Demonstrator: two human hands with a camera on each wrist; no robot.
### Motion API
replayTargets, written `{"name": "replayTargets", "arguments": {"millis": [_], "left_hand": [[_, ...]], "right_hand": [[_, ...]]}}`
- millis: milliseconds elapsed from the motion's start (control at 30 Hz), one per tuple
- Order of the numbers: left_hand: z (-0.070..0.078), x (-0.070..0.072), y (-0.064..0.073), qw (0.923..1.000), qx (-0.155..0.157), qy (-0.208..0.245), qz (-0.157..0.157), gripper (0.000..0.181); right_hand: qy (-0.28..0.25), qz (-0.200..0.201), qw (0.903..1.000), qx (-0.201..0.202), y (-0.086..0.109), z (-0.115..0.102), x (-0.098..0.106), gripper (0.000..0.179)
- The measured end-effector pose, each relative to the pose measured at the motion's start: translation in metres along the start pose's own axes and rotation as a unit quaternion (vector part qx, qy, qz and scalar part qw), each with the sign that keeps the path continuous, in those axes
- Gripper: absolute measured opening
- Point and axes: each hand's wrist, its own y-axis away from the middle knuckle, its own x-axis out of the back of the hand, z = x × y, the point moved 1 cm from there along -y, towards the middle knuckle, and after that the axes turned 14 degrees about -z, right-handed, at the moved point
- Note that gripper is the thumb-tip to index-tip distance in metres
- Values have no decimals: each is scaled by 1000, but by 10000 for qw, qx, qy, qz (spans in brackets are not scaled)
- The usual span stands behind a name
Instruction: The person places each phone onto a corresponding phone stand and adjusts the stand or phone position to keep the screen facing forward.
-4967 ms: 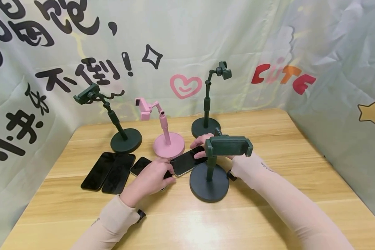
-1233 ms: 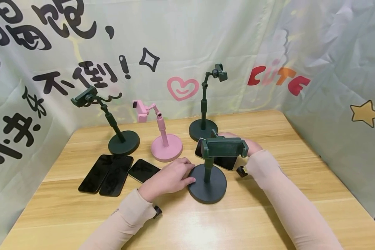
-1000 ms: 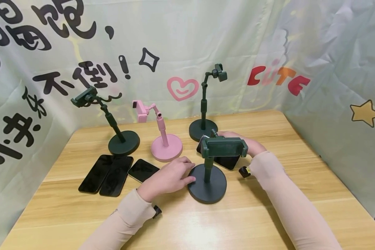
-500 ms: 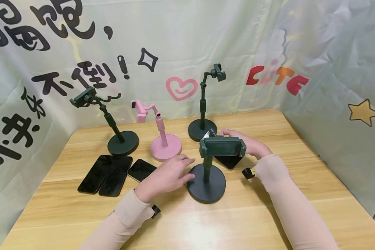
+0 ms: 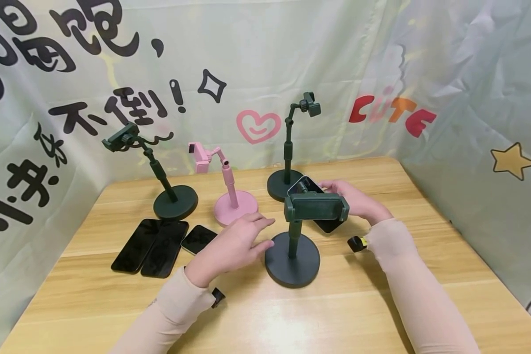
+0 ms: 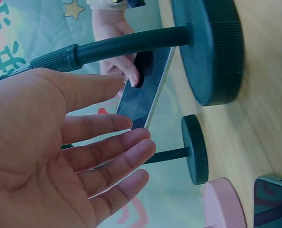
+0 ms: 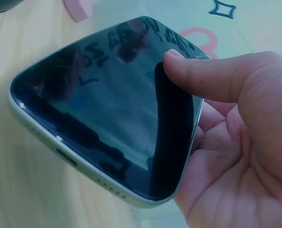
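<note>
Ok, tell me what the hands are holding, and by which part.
The right hand holds a phone by one long edge, its thumb on the screen side. The left hand, fingers apart, holds nothing.

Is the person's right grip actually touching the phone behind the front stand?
Touching. The right wrist view shows it plainly: the right grip holds the phone, with the thumb lying on its front.

Head-worn, looks forward and down over the pale wooden worktop [image 5: 336, 314]; wrist-worn left and right, peers closely past bare fingers [image 6: 100, 126] toward pale printed cloth [image 5: 327, 54]; shares the black-screened, pale-edged phone [image 7: 117, 118] across views.
</note>
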Motion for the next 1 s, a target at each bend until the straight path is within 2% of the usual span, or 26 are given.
{"name": "replayTargets", "arguments": {"millis": [133, 233, 333, 567, 700, 800, 1000], "left_hand": [[2, 6, 4, 9997, -117, 122, 147, 51], [4, 10, 8, 9989, -274, 174, 349, 49], [6, 15, 12, 9964, -515, 225, 632, 44], [16, 29, 21, 9868, -1015, 565, 1126, 39], [21, 37, 25, 9794, -1264, 782, 1367, 39], [26, 42, 28, 9729, -1444, 978, 1518, 43], [35, 51, 27, 9630, -1701, 1110, 1772, 51]], "right_hand": [[-172, 384, 9989, -200, 6, -7, 6, 41], [57, 731, 9954, -611, 10, -16, 9, 50], [284, 996, 9909, -859, 14, -22, 13, 56], [355, 1497, 9849, -794, 24, -33, 20, 65], [257, 1663, 9847, -452, 27, -42, 20, 51], [23, 1730, 9849, 45, 29, -47, 20, 38], [-359, 1983, 9775, 621, 33, -55, 18, 25]]}}
